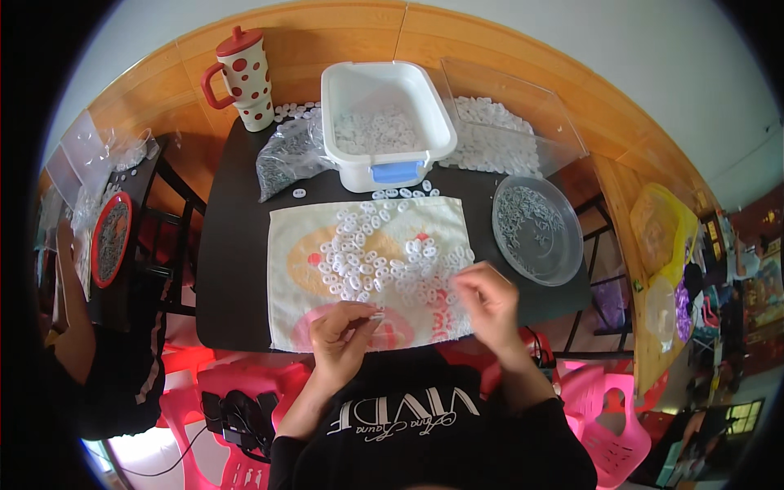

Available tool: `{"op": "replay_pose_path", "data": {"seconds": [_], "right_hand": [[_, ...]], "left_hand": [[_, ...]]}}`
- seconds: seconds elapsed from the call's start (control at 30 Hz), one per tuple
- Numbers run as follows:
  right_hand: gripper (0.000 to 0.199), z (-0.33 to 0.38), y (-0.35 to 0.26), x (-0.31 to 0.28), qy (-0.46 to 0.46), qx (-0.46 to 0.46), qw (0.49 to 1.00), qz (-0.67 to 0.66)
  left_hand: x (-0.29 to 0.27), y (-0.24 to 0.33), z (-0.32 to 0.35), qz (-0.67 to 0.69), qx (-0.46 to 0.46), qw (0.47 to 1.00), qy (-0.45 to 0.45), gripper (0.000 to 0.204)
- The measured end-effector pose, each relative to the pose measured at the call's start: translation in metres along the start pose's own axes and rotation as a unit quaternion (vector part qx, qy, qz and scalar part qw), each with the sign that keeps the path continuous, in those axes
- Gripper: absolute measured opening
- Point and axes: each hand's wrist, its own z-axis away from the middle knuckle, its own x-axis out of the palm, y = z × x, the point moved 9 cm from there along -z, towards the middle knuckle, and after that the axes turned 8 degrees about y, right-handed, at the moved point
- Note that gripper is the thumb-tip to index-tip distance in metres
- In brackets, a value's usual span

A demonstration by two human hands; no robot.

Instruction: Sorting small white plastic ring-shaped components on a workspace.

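Observation:
My left hand (pixel 341 333), low on the towel, pinches a small white plastic piece (pixel 376 316) between thumb and fingertips. To its right, my right hand (pixel 488 300) hovers over the towel's right side with its fingers curled together; whatever they may hold is too small and blurred to make out. Between and beyond the hands, small white oval plastic pieces (pixel 353 260) with dark holes lie loosely heaped. They rest on a pale patterned towel (pixel 286 233). More white pieces (pixel 441 287), blurred and translucent-looking, lie close to my right hand.
Behind the towel stands a white bin (pixel 447 135) with similar pieces inside. Right of it is a clear box (pixel 563 135) with more. A round clear tray (pixel 549 245) holds small grey metal parts. A plastic bag (pixel 298 151) and a spotted tumbler (pixel 247 86) stand left. Someone sits far left.

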Motion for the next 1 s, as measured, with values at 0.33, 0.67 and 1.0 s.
{"op": "replay_pose_path", "data": {"seconds": [0.33,0.67,1.0], "right_hand": [[0.018,0.014,0.000,0.011,-0.155,-0.102,0.965,0.184],[0.018,-0.012,0.011,0.017,-0.107,-0.106,0.955,0.255],[0.019,-0.013,0.007,0.027,-0.129,-0.123,0.954,0.240]], "left_hand": [[0.012,0.003,-0.008,0.004,-0.009,1.000,0.012,0.021],[0.010,-0.011,-0.007,0.010,-0.031,0.999,0.026,0.017],[0.002,-0.009,-0.003,0.054,-0.001,0.997,0.052,0.018]]}}
